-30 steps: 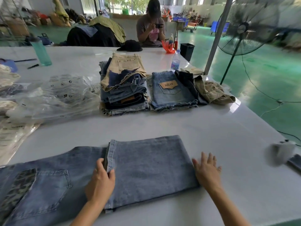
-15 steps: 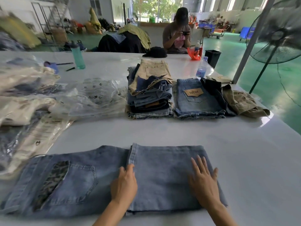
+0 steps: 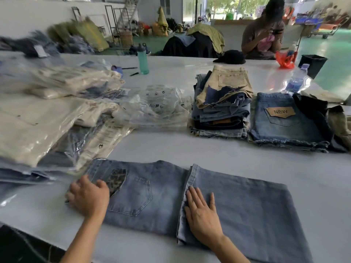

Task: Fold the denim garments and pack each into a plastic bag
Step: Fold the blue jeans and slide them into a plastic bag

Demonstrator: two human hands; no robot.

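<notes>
Head view: jeans lying flat across the near edge of the table, leg end already doubled back over the middle, hem edge standing as a ridge just right of the back pocket. Lying flat so the next fold can go down square and fit a bag.

Right hand resting palm down on the folded leg panel, fingers straight and slightly spread, fingertips touching the hem ridge; gripping nothing, probably pinning the layer so it cannot slide. Left hand sitting at the waistband end beside the leopard-print patch, fingers curled over the denim edge; apparently taking hold to bring that end over, though whether cloth is truly pinched cannot be told from here.

Judging the step: second fold being prepared, waist end over toward the middle. No bagging yet for this pair.

Moving outward: loose bags lying beyond the jeans, within reach for the packing step. Packed garments piling up at the left, in clear plastic, kept apart from the unpacked work. Stack of folded denim waiting past the bags, a tan piece on top, and just beside it shorts with a "NEW" patch. Green bottle standing farther back, well clear of the cloth; a person sitting across the table.
</notes>
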